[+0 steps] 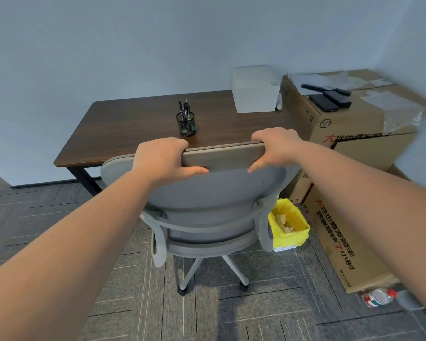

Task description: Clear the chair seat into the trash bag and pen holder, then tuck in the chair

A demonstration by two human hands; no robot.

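A grey mesh office chair [207,193] stands with its back toward me, in front of the brown desk [133,126]. My left hand [161,158] and my right hand [274,148] both grip the top edge of the chair's backrest. The seat is hidden behind the backrest. A black mesh pen holder [186,124] with several pens stands on the desk. A bin lined with a yellow trash bag [289,223], holding crumpled paper, sits on the floor to the right of the chair.
A white box [256,89] rests on the desk's right end. Large cardboard boxes [354,134] are stacked at the right, with dark devices [330,99] on top. A plastic bottle [379,297] lies on the carpet near the lower box.
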